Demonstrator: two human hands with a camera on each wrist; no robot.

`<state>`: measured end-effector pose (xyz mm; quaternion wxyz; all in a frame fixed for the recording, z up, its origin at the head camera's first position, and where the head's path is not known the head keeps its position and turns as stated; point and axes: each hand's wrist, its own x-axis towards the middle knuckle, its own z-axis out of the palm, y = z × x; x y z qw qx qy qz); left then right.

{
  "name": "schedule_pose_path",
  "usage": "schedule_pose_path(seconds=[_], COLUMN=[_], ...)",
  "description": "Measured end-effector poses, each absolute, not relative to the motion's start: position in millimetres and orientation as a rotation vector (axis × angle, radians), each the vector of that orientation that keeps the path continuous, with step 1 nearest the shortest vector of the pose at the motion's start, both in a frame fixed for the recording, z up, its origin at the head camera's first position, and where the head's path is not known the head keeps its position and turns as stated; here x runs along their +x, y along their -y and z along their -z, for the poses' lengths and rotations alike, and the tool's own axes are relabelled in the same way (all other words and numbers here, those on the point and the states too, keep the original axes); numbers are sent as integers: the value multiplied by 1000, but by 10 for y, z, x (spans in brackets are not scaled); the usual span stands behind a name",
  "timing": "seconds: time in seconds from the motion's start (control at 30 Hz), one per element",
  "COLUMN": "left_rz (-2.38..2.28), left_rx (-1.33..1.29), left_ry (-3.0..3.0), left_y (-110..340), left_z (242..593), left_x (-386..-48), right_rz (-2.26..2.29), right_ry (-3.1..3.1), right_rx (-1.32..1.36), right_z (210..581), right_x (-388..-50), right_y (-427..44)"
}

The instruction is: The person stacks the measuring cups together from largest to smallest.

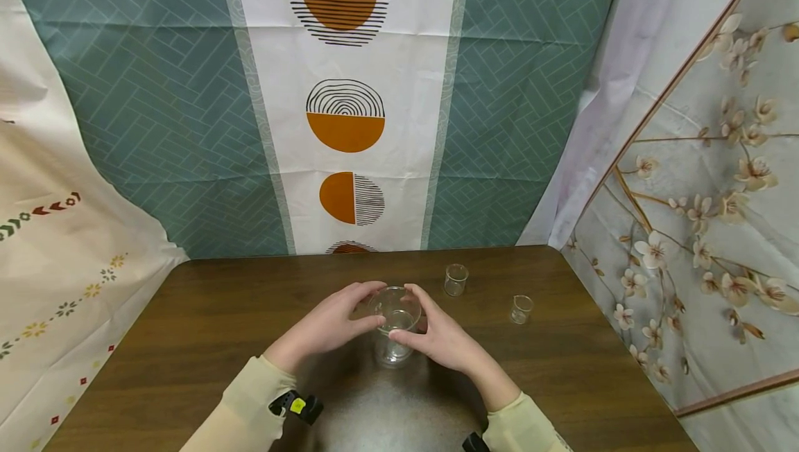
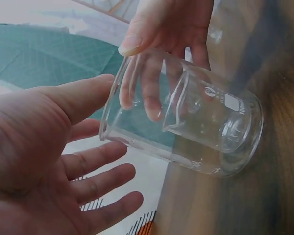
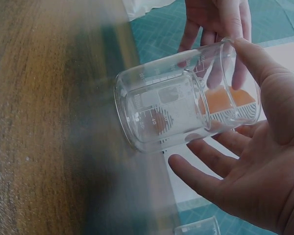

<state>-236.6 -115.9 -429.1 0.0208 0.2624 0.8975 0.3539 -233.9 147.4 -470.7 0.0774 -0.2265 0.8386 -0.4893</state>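
Cupping: the left hand [image 1: 331,324] and right hand [image 1: 444,341] are flanking the big beaker [image 1: 396,315], which is apparently standing upright on the tabletop [image 1: 206,355].
Left hand: is lying at 9 o'clock; its thumb is touching the rim, the other fingers are lying spread, not visibly pinching.
Right hand: is lying at 4 o'clock; thumb touching the rim, other fingers lying loosely spread.
Inner beaker [image 3: 161,105]: is sitting inside the big beaker; that nesting is looking done.
Rear beaker [image 1: 456,281]: is standing outside, at 2 o'clock.
Right beaker [image 1: 521,310]: is standing at 3 o'clock, likewise remaining un-nested.
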Motion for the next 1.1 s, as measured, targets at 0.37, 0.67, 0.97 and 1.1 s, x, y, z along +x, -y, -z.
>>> schedule_pose_path(seconds=[0.37,0.67,0.97,1.1], left_rz=[-1204,-1329,-1448,-1472], left_rx=[763,768,775,793], left_ry=[-2747,-2641,-2527,-2511], left_y=[1165,1173,1189,1185], left_z=[4410,4527,4641,4663], left_x=[-2338,-2327,-2351,-2363], right_rz=[1456,1456,1448,1452], right_ry=[-2529,-2529,-2508,-2496], right_rx=[-686,-682,-674,-682], right_z=[4714,4716,4722,4717], right_x=[-2334,-2334,-2326,-2327], right_y=[-1476,-1479,-1479,-1483])
